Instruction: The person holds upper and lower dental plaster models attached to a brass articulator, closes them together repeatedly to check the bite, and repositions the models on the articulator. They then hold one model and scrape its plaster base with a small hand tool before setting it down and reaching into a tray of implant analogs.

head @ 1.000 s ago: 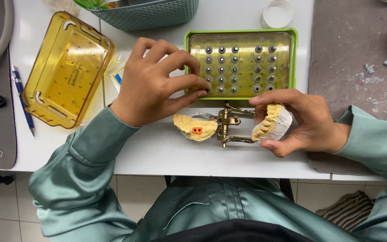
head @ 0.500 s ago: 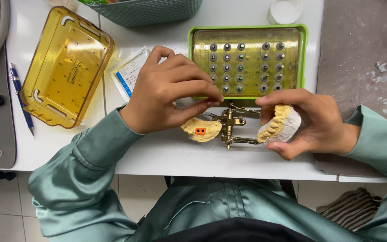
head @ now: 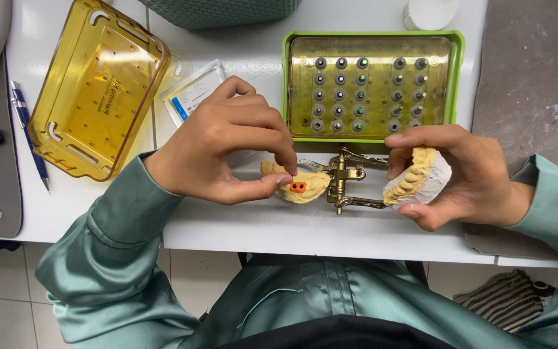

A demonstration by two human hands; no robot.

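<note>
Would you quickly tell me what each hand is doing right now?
Left hand: fingertips pinched on the yellow dental cast by its orange piece.
Right hand: holding the other dental cast.

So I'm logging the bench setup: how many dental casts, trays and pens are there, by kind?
Yellow dental casts: 2, one at the left hand, one in the right hand
Trays: 2, amber and green-rimmed
Blue pen: 1
Total: 5

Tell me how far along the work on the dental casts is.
Done: both casts sit on the open brass hinge. In hand: left hand pinches an orange piece on the lower cast; right hand holds the upper cast tipped back. Left: the casts remain unclosed.
</note>
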